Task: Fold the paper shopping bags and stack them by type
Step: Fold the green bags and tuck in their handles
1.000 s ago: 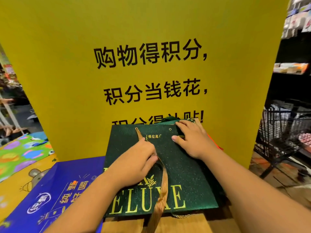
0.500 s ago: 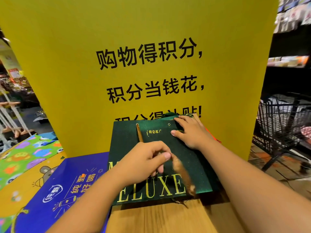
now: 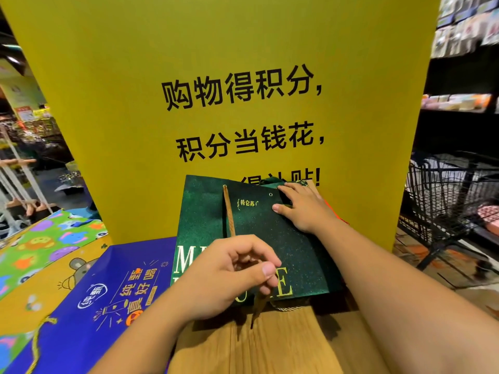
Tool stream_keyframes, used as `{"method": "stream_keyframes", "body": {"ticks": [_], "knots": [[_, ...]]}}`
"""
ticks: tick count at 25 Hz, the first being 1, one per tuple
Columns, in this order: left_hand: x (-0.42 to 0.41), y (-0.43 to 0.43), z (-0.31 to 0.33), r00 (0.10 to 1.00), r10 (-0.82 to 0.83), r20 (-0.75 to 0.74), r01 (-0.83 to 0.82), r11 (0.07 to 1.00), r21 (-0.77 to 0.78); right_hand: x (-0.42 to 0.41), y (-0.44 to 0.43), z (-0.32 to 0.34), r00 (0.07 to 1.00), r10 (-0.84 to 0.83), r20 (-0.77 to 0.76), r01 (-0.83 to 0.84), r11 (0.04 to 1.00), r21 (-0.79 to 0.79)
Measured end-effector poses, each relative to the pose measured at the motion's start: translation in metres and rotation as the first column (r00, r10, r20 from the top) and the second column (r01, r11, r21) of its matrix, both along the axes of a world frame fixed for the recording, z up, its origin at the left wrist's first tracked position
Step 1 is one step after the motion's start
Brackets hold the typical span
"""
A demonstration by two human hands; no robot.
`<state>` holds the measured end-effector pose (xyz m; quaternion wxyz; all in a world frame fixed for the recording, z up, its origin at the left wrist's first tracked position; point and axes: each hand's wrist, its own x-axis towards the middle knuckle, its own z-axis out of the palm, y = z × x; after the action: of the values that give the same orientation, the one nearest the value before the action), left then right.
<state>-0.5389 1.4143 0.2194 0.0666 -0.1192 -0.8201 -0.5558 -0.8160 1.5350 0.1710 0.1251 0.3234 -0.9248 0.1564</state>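
While a blue bag (image 3: 108,292) lies flat at the left of the bench (image 3: 283,346), the left hand (image 3: 229,276) pinches the cord handle (image 3: 229,211) of the green bag (image 3: 256,228) lying mid-bench, likely drawing it straight; the right hand (image 3: 302,209), laid flat, pins the top corner down.

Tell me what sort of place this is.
Most likely a shop or supermarket. The big yellow sign promises points for shopping, stocked shelves line the right side, and a black wire shopping cart stands below them.
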Motion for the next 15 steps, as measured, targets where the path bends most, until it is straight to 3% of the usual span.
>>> {"method": "stream_keyframes", "body": {"ticks": [8,12,15], "knots": [[0.023,-0.009,0.005,0.983,-0.167,0.074,0.159,0.982,0.101,-0.001,0.0,0.001,1.0,-0.01,-0.003,0.01,1.0,0.009],[0.015,-0.008,0.015,0.991,-0.128,-0.034,0.13,0.989,0.07,-0.001,-0.001,0.0,1.0,-0.007,-0.006,0.007,1.0,-0.008],[-0.002,-0.003,0.011,0.998,0.005,-0.068,-0.003,0.999,0.043,0.001,-0.001,0.0,1.0,-0.006,0.006,0.006,0.999,-0.039]]}}
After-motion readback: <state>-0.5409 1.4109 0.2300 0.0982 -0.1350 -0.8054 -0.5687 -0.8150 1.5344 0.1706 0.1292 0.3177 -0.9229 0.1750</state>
